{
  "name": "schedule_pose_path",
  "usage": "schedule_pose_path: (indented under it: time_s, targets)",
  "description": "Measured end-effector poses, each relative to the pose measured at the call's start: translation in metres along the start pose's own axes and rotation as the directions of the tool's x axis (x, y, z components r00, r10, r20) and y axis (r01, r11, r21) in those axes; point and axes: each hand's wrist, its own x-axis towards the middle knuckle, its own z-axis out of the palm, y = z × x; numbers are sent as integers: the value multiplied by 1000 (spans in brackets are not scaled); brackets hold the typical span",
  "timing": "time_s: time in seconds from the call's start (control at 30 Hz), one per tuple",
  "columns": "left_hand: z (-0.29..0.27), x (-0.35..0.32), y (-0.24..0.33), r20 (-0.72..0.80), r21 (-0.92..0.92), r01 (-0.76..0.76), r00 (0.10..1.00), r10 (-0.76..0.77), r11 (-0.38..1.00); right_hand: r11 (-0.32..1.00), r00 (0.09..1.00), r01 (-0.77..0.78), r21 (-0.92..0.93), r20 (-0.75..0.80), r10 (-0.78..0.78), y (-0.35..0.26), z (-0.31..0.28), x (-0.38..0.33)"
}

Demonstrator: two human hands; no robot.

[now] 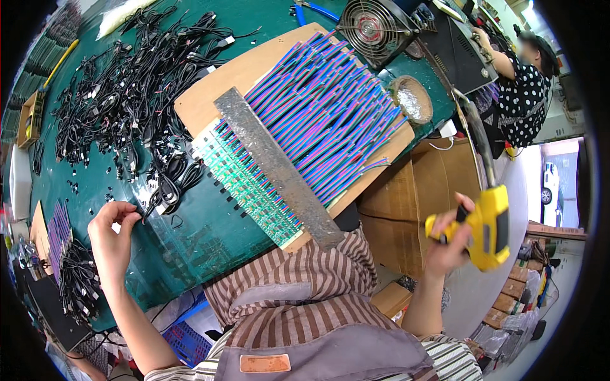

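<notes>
My right hand (448,240) grips a yellow pistol-shaped soldering iron (488,223), held off the table's right edge with its long tip pointing up. My left hand (112,232) rests on the green table (190,235) with fingertips touching a black cable at the edge of a pile of black cables (127,95). Between my hands lies a wooden board (248,70) carrying rows of purple, blue and pink wires (324,108) joined to green circuit boards (251,181). A grey metal bar (276,166) lies across them.
A small fan (372,28) and a round dish of solder residue (412,100) sit at the table's far right. Cardboard boxes (406,203) stand below the table edge. Another person in a dotted top (524,89) works at the upper right. More cables (79,282) lie lower left.
</notes>
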Motion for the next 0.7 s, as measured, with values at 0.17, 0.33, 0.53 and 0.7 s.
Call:
schedule_pose_path:
  time_s: [0.17,0.33,0.53,0.7]
  targets:
    - [7,-2,13,-94,143,-162,980,177,976,928,999,-43,-371,-13,41,30,-12,26]
    - [26,-13,42,-243,-136,-144,964,108,980,948,1000,21,-318,12,-18,27,-6,14]
    - [60,-36,116,-26,-539,-223,968,248,812,996,996,-71,-62,49,74,3,15,-14]
    - [86,-42,118,-226,-187,-605,794,565,774,979,959,-176,103,244,146,-14,26,-35]
